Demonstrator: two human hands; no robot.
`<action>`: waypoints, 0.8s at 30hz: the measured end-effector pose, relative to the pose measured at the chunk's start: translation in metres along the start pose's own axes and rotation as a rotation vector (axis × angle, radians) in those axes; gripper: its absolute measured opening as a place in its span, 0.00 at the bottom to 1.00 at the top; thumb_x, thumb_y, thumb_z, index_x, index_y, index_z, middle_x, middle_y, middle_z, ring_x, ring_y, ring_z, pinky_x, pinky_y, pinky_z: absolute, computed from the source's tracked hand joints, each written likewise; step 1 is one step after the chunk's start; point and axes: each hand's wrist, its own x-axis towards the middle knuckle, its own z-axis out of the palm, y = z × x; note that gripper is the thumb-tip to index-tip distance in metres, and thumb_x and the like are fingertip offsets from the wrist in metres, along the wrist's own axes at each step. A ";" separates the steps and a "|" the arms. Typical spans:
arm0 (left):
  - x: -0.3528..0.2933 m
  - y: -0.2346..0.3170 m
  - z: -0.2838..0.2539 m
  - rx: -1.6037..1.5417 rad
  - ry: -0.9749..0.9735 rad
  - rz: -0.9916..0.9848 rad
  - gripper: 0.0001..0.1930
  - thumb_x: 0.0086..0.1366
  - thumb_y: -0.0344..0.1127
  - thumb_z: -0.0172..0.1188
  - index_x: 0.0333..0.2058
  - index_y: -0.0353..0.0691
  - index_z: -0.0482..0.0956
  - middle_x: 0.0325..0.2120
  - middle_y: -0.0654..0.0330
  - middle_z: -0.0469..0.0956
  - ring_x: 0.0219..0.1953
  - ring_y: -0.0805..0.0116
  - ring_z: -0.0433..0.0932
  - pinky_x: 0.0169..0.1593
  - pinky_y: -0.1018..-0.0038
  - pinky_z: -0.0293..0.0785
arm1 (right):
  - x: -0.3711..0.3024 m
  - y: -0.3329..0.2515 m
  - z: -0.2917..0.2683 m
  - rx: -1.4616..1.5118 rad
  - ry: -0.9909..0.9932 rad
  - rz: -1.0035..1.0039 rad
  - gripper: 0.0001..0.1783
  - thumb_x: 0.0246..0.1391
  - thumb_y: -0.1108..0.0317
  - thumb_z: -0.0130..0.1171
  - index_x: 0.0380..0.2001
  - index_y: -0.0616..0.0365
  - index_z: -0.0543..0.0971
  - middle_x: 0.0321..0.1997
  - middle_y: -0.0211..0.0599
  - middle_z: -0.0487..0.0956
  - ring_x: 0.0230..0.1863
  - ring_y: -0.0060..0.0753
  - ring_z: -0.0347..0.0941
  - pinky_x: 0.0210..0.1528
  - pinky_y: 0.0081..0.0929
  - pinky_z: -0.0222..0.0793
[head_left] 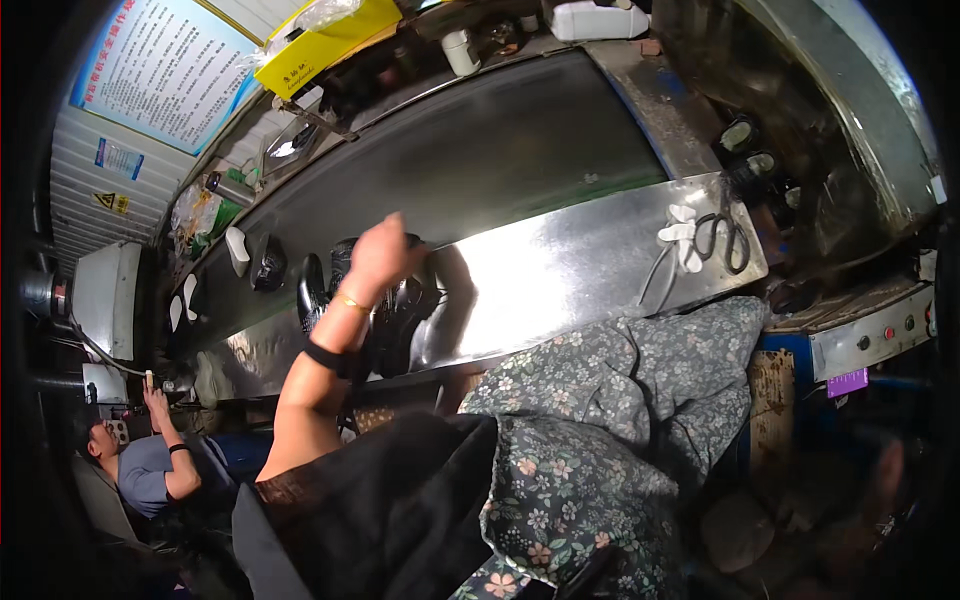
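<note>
My left hand (383,258), with a dark band and a gold-coloured bracelet on its arm, reaches over a group of black shoes on a shiny metal ledge (530,265). Its fingers are curled at the top of a black shoe (405,310), and the hand hides part of it. Close by on the left stands another glossy black shoe (312,285). Farther left lie a dark shoe-like piece (268,265) and a white sole-shaped piece (238,250). At the far right, a blurred skin-coloured shape (887,480) in the dark may be my right hand; its fingers are unclear.
Black-handled scissors (735,245) and small white pieces (680,236) lie at the ledge's right end. Beyond runs a wide dark belt (480,150). A yellow box (325,45) stands behind. Floral cloth (610,400) covers the near side. Another person (165,470) sits at left.
</note>
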 end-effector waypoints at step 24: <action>-0.090 0.170 0.052 -1.761 -1.362 0.090 0.27 0.70 0.48 0.46 0.58 0.32 0.66 0.53 0.49 0.73 0.54 0.58 0.74 0.59 0.65 0.70 | 0.035 -0.353 -0.097 1.944 0.203 -0.216 0.35 0.52 0.52 0.64 0.58 0.61 0.71 0.55 0.40 0.77 0.53 0.32 0.74 0.57 0.27 0.67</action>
